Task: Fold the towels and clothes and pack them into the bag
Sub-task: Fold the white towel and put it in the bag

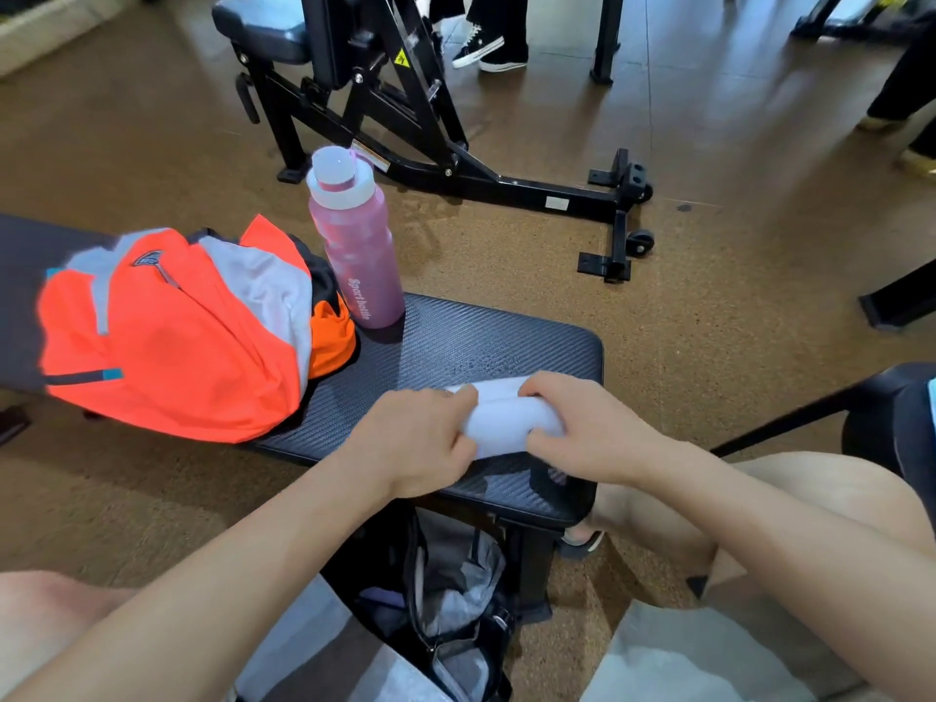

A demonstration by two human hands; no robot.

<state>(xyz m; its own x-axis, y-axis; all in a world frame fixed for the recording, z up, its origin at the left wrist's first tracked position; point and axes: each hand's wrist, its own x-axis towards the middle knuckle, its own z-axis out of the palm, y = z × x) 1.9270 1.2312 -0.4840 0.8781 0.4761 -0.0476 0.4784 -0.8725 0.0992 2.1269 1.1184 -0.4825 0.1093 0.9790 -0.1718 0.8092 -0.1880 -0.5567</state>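
Sitting nearest the lens, bare knees and forearms framing an open dark bag (pixel 445 600) on the floor, right under the near end of the black padded bench (pixel 456 342). Gaping at the top, showing grey lining and something crumpled and pale inside; contents too dim to name.

Lying on the near end of the bench, directly above the bag, a white towel (pixel 506 418) rolled or folded into a thick bundle. Gripping its left end, the left hand (pixel 420 443), fingers curled around the cloth. Clenching the right end, the right hand (pixel 582 428), fingers wrapped over the top and thumb tucked beneath. Both hands pressing the bundle down against the bench pad.

Resting further along the bench, left of the towel, an orange and grey jacket (pixel 172 336) heaped loosely, hanging partly over the near edge of the bench. Peeking out behind it, toward the bottle, an orange and black garment (pixel 332 321). Standing upright on the bench just beyond the jacket, a pink sport bottle (pixel 354 245) with a white cap, well apart from the towel.

Standing on the brown floor beyond the bench, a black gym machine (pixel 405 119) with a padded seat. Showing past it, someone's dark trousers and black sneakers (pixel 486 48).
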